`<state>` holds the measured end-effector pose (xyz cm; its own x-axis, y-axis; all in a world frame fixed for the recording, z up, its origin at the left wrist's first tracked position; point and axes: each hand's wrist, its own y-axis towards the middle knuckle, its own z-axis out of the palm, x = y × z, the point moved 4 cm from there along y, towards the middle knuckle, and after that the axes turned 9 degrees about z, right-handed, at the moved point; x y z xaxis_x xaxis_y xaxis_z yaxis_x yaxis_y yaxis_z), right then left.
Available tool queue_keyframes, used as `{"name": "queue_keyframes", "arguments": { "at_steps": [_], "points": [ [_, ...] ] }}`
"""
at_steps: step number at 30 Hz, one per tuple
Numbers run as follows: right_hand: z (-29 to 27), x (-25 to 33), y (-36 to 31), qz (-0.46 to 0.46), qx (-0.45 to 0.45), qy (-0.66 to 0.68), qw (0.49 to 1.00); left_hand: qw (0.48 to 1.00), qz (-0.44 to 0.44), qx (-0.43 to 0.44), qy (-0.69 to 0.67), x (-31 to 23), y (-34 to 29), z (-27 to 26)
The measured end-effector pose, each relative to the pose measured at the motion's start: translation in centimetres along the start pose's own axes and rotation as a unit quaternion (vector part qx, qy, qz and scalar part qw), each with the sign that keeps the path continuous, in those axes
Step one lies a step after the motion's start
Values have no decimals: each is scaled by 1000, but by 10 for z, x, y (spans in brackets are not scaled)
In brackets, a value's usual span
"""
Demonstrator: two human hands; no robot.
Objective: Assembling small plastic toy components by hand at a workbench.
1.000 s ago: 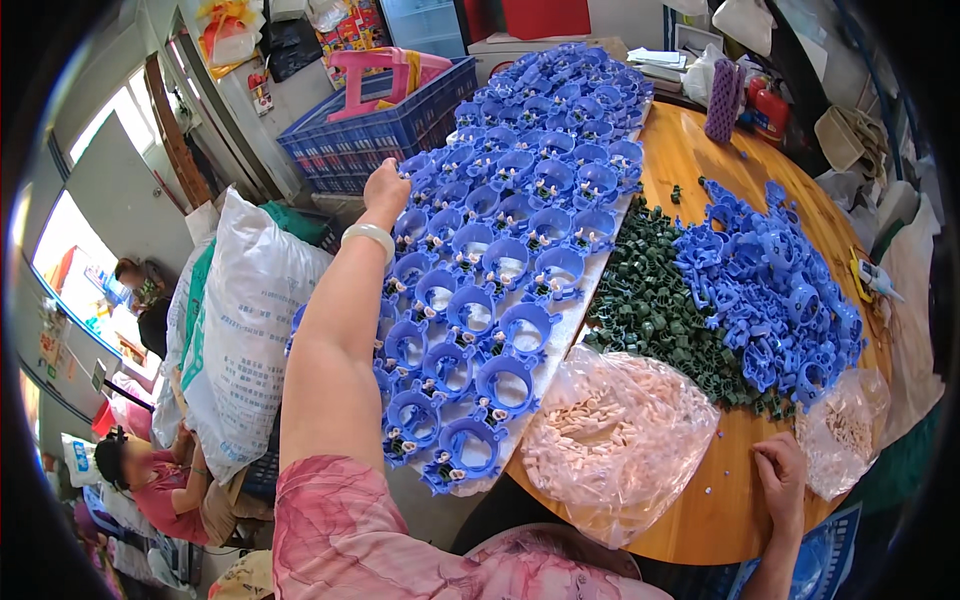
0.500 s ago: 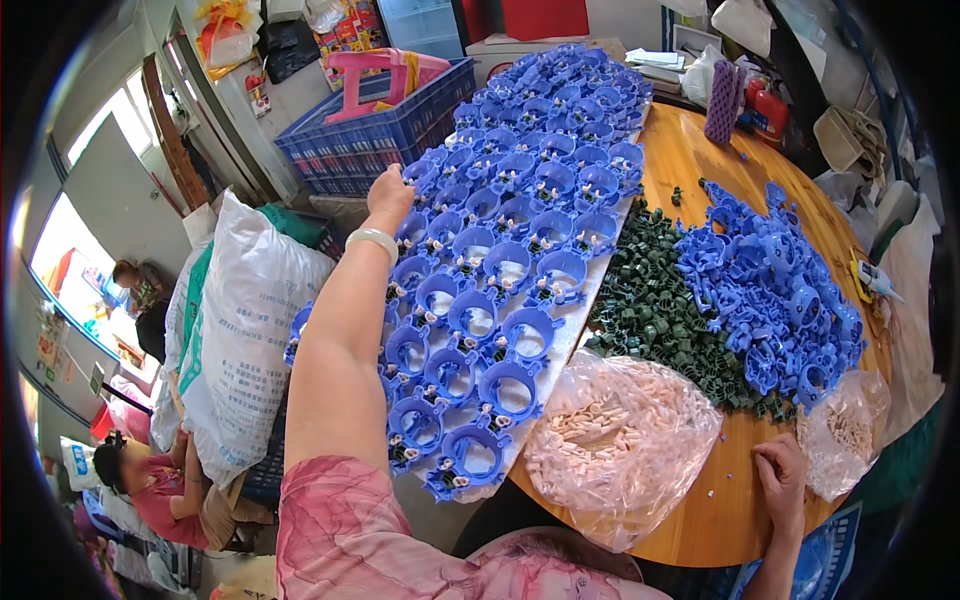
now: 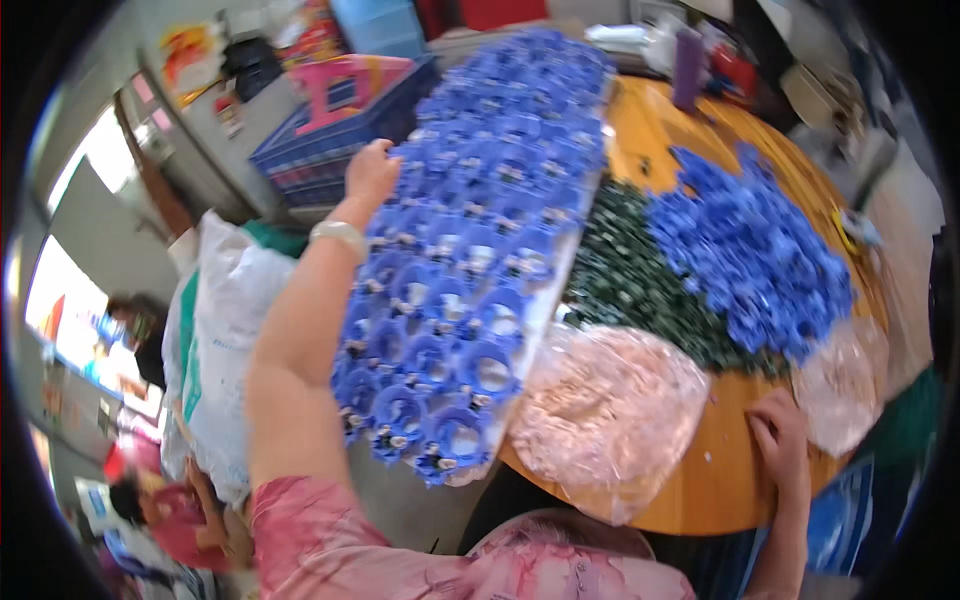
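Observation:
My left arm stretches far forward along the left side of a long pale board (image 3: 572,240) covered with rows of blue ring-shaped plastic parts (image 3: 490,370). My left hand (image 3: 374,172) is at the board's far left edge, against the outermost blue parts. Its fingers are curled, and blur hides what they grip. Small pale and dark pieces are fixed on the blue rings. My right hand (image 3: 780,430) rests on the wooden table (image 3: 735,480), fingers curled in, nothing seen in them. It lies between a large clear bag of small pale pegs (image 3: 610,415) and a smaller similar bag (image 3: 842,385).
Dark green plastic pieces (image 3: 640,290) and loose blue parts (image 3: 760,260) are heaped on the round table. A blue crate (image 3: 340,165) holding a pink frame stands beyond my left hand. White sacks (image 3: 225,340) stand left; another person (image 3: 185,520) sits beyond them.
The whole view has shifted and blurred, so the board and table sit further left and higher. My left hand stays at the board's edge; my right hand keeps its place on the table.

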<state>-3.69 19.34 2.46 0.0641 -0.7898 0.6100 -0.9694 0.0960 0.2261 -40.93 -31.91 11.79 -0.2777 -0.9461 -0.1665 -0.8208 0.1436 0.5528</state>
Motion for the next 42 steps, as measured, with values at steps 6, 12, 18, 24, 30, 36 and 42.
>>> {"name": "queue_keyframes", "arguments": {
  "at_steps": [6,12,18,24,30,36,42],
  "points": [
    [1,3,13,-18,28,16,999,951,247,119,-140,-156,-21,-1],
    [-4,-10,3,-31,21,36,999,878,399,207,-166,-320,-63,36],
    [-3,-11,-4,-56,15,47,997,906,367,177,-109,-356,-36,88],
    [-3,-13,-6,-63,12,55,996,927,264,260,-66,-363,-33,121],
    [-5,-16,-9,-70,8,39,997,956,178,210,-98,-369,-31,85],
    [-4,-14,-11,-50,-20,23,998,866,250,206,-380,-361,-33,29],
    [-11,-24,-8,55,-111,170,978,747,147,363,-537,-403,-100,1]
  ]
}}
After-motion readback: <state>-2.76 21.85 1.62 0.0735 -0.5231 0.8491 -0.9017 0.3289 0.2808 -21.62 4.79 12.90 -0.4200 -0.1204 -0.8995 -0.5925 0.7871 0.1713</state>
